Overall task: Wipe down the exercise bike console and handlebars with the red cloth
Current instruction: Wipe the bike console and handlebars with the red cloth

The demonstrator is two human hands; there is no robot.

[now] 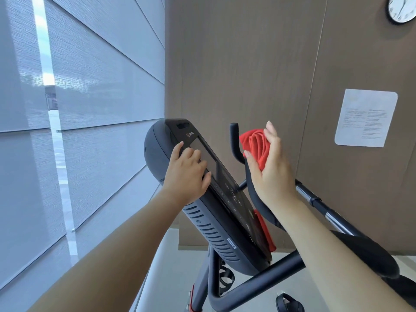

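Red cloth [256,147] bunched into a wad in right hand [271,167], pinched between thumb below and fingers [273,134] curled over top edge; folds bulging out on the thumb side, toward the upturned black handlebar [234,140] horn. Cloth just beside that horn; contact not clear. Right palm low against the curved black bar, wrist crossing above chrome handlebar section [304,191] running away beyond the heel of the hand. Left hand [188,174] flat on console [202,199], fingers spread and curled loosely over the near rim, fingertips [180,146] resting at the dark screen's edge; nothing gripped, only pressing on the housing. Console tilted in view, screen facing the right-hand side, vented grey back under the left wrist. Small button icons on the panel below left little finger. Strip of red trim [266,233] at the console's lower edge, under the right forearm. Black frame tube [258,280] and bottle cage farther down. Beyond the right fingertips: brown wall panel, printed paper notice [365,118], wall clock [401,9] at upper corner. Beyond the left knuckles: grey window blinds [90,86].
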